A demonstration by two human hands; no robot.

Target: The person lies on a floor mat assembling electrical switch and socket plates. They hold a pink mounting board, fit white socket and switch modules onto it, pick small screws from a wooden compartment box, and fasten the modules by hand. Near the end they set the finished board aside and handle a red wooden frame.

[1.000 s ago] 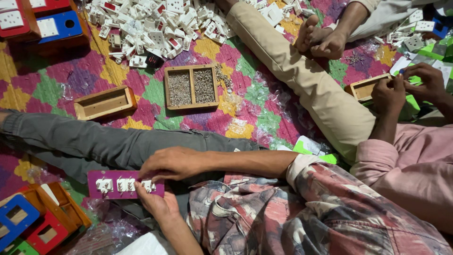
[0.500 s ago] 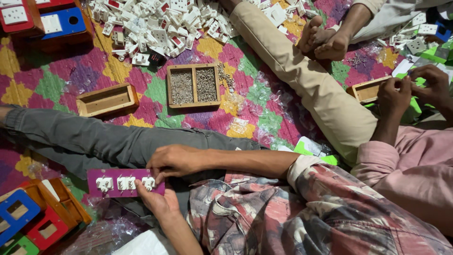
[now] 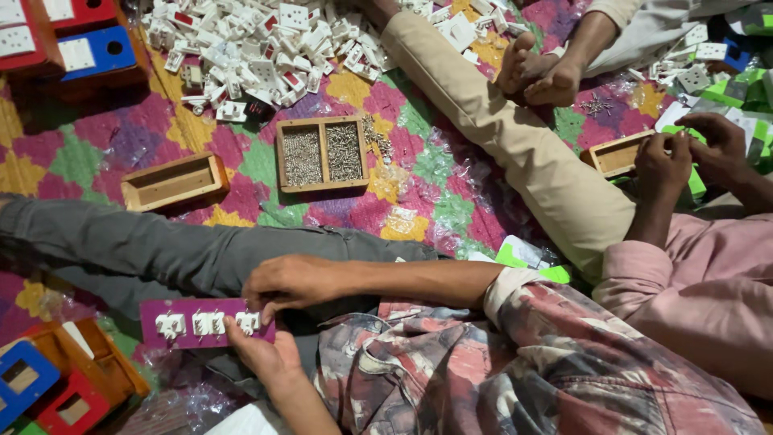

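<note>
At the left edge, red and blue boxes point(image 3: 48, 387) are being cut off by the frame, so their full shape is hard to make out. Beside them, a purple plate point(image 3: 205, 324) is lying over the person's grey trouser leg point(image 3: 161, 254), carrying three white switches point(image 3: 208, 323). The left hand point(image 3: 262, 354) is gripping the plate's right end from below, thumb on top; its other fingers are hidden under the plate. The right hand point(image 3: 294, 282) is reaching across from the right, its fingers curled narrow and pressing on the switch nearest that end; their tips are hiding the contact. Farther up, an empty wooden tray point(image 3: 173, 181) and a two-part tray of screws point(image 3: 322, 155) are sitting on the patterned mat point(image 3: 241, 153), below a heap of white parts point(image 3: 266, 48). At the right, another person's hands point(image 3: 692, 153) are working near a third tray, partly covered. Compared with half a second ago, the plate and both hands are staying put; only the view is shifting slightly.
</note>
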